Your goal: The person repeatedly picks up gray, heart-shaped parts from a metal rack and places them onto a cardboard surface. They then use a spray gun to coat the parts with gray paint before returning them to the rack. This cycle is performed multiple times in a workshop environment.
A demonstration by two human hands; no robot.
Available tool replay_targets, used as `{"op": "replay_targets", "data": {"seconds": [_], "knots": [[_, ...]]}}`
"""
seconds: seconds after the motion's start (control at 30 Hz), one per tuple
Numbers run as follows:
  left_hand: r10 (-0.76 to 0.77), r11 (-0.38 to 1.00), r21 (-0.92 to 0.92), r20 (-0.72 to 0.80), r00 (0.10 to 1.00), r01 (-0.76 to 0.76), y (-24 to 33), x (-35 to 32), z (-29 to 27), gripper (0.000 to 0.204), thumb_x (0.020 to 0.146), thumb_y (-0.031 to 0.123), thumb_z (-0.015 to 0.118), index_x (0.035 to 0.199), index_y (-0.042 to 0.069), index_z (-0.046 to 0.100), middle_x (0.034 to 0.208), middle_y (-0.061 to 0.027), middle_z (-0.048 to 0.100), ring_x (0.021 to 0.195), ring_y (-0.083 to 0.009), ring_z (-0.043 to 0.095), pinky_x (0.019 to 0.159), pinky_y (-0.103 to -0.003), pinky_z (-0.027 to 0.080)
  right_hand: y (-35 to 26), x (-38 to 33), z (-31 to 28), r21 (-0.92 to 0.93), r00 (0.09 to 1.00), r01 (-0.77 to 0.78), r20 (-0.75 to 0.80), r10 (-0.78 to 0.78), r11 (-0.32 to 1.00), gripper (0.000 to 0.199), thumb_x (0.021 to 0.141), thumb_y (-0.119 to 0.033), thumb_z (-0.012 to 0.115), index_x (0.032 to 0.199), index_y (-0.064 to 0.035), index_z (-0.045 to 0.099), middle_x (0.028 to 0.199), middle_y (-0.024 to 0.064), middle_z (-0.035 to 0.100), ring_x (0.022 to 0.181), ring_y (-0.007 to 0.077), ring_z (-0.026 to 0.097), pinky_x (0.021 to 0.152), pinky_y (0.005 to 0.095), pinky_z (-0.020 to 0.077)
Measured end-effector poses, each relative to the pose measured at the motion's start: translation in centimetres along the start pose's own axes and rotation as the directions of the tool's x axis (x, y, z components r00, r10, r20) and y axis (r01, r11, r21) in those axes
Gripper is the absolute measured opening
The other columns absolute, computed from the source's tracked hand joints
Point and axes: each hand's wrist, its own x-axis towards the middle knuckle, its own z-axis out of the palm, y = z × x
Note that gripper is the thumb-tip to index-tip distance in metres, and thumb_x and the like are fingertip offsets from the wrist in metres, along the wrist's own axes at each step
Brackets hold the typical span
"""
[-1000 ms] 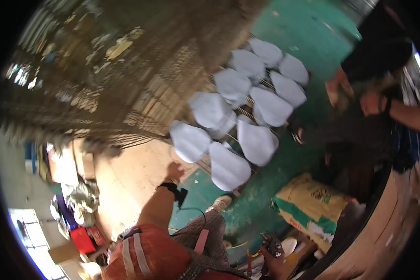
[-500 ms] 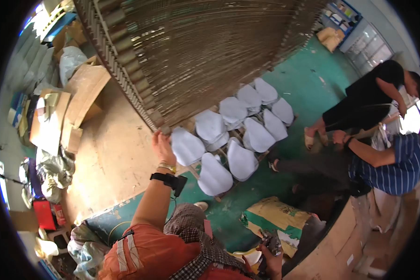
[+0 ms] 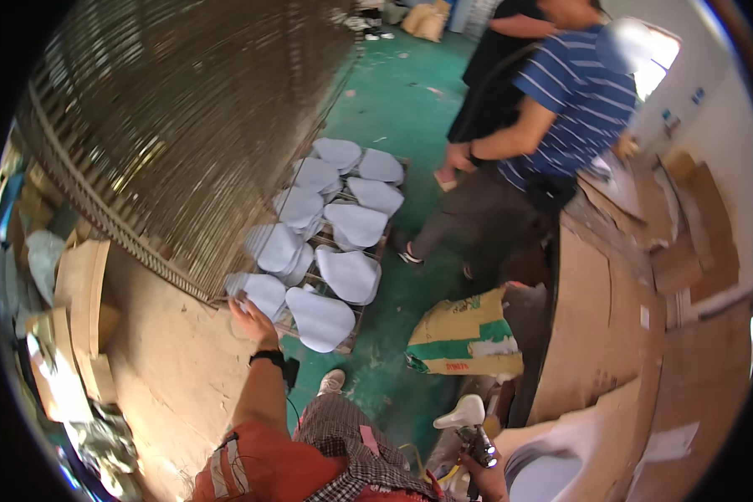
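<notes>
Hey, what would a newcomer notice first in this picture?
Probably the rows of pale saddle-shaped pieces on a wire rack on the green floor, beside a large slatted metal shutter at upper left. The left hand touches the nearest pieces, and the right hand holds a tool at the bottom.

Daylight is falling on the green floor [image 3: 410, 92]; cardboard sheets [image 3: 636, 335] are leaning right, a sack [image 3: 468, 335] lying nearby.
</notes>
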Motion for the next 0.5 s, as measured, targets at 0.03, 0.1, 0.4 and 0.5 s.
{"op": "replay_targets", "data": {"seconds": [0.03, 0.1, 0.4, 0.5], "knots": [[-0.053, 0.992, 0.125, 0.184, 0.982, 0.03, -1.6, -2.7, -0.4, 0.055, 0.092, 0.024, 0.049, 0.138, 0.0, 0.031, 0.13, -0.0218, 0.045, 0.12, -0.0332, 0.044, 0.1, -0.037, 0.036, -0.9, -1.6, -0.3, 0.003, 0.994, 0.097, -0.051, -0.097, 0.995, 0.031, 0.085, -0.005, 0.062, 0.115, -0.0015, 0.058, 0.085, 0.0026, 0.059, 0.072, 0.012, 0.053, 0.064, 0.026, 0.0457], [-0.108, 0.934, 0.353, 0.425, 0.899, -0.054, -7.1, -7.4, -1.6, 0.06, 0.088, 0.03, 0.056, 0.136, 0.001, 0.034, 0.123, -0.0197, 0.048, 0.113, -0.0309, 0.049, 0.096, -0.038, 0.039, 1.5, -3.5, -2.1, 0.073, 0.997, 0.023, -0.078, -0.017, 0.997, 0.034, 0.079, -0.002, 0.064, 0.113, -0.0002, 0.056, 0.083, 0.0041, 0.061, 0.075, 0.0143, 0.059, 0.066, 0.0274, 0.0485], [0.745, 0.637, -0.582, 0.633, -0.21, 0.506, 41.8, -23.3, -6.9, 0.011, 0.082, 0.002, 0.055, 0.09, 0.005, 0.062, 0.083, -0.0035, 0.06, 0.078, -0.0141, 0.057, 0.068, -0.025, 0.044, 9.9, -15.7, -7.9, 0.334, 0.931, 0.18, -0.362, -0.05, 0.925, 0.045, 0.077, -0.004, 0.068, 0.12, -0.0011, 0.054, 0.094, 0.0052, 0.063, 0.084, 0.0118, 0.057, 0.075, 0.0294, 0.05], [0.98, 0.064, -0.815, -0.056, -0.189, 0.576, 52.4, -24.8, -17.1, 0.006, 0.081, 0.005, 0.057, 0.087, 0.008, 0.058, 0.081, -0.0004, 0.056, 0.077, -0.0116, 0.055, 0.068, -0.024, 0.043, 9.7, -15.5, -9.0, 0.116, 0.934, 0.174, -0.333, -0.127, 0.978, 0.051, 0.081, -0.019, 0.067, 0.127, -0.0046, 0.049, 0.104, 0.007, 0.062, 0.094, 0.0155, 0.056, 0.084, 0.0323, 0.0466]]}}
